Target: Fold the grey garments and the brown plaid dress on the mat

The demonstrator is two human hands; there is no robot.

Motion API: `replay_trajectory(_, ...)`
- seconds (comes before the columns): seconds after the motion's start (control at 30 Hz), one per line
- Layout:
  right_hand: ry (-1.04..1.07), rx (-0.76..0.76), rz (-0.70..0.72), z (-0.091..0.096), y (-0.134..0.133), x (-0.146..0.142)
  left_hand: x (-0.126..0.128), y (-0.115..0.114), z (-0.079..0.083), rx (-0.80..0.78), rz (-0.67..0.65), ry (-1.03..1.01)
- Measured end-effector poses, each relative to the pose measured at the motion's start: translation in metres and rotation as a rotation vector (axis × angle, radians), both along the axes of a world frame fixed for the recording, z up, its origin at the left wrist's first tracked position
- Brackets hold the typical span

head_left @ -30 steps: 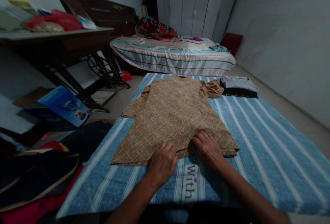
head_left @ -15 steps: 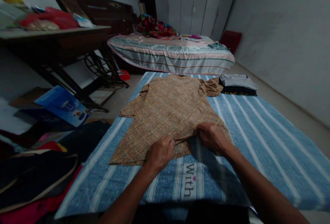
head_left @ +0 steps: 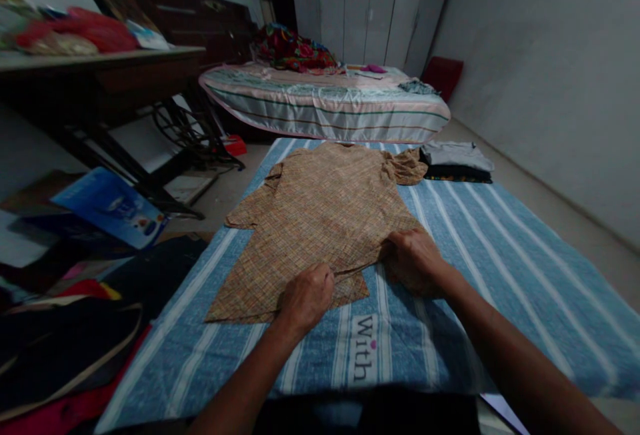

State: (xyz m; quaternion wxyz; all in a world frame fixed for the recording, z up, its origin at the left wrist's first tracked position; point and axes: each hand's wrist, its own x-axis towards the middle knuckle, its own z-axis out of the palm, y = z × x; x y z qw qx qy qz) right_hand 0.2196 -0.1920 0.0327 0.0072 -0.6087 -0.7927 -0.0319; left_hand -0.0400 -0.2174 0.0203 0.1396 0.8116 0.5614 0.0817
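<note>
Lying mid-frame, the shirt [head_left: 325, 208] is spread but unfolded, its hem [head_left: 356, 268] gripped by the left hand [head_left: 307, 293] and right hand [head_left: 415, 255], while an already folded stack [head_left: 456, 163] sits toward upper right.

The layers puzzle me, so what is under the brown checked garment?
The blue striped cloth shows around the brown checked garment and appears to run beneath it. The garment hides the stretch directly below, and whatever supports the cloth is covered too.
</note>
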Motion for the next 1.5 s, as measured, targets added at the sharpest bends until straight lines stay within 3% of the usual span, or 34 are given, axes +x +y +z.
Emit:
replay_trajectory(0.17, -0.020, 0.111, -0.080, -0.001, -0.016, -0.001, 0.008, -0.006, 0.009, -0.005, -0.069, 0.079)
replay_trajectory(0.33, 0.044, 0.205, 0.181, -0.016, -0.060, -0.026, 0.023, -0.026, 0.019, 0.011, -0.165, 0.152)
replay_trajectory(0.43, 0.008, 0.097, 0.153, -0.022, -0.071, -0.035, 0.034, -0.031, 0.019, 0.018, -0.219, 0.178)
replay_trajectory(0.57, -0.067, -0.046, -0.002, -0.014, -0.060, -0.037, 0.043, -0.025, 0.013, 0.010, -0.239, 0.177)
replay_trajectory(0.7, -0.075, -0.122, -0.070, -0.005, -0.043, -0.035, 0.044, -0.016, 0.015, 0.008, -0.246, 0.153)
replay_trajectory(0.97, -0.031, -0.058, 0.000, -0.011, -0.039, -0.034, 0.043, -0.018, 0.016, 0.022, -0.279, 0.158)
replay_trajectory(1.1, -0.047, -0.106, -0.099, -0.003, -0.032, -0.029, 0.039, -0.022, 0.009, 0.085, -0.370, 0.191)
replay_trajectory(1.33, -0.033, -0.043, -0.259, 0.020, -0.023, -0.032, 0.032, -0.011, 0.009, 0.059, -0.385, 0.117)
replay_trajectory(1.5, 0.228, 0.027, -0.330, 0.015, -0.021, -0.032, 0.024, 0.003, 0.005, 0.053, -0.290, -0.039)
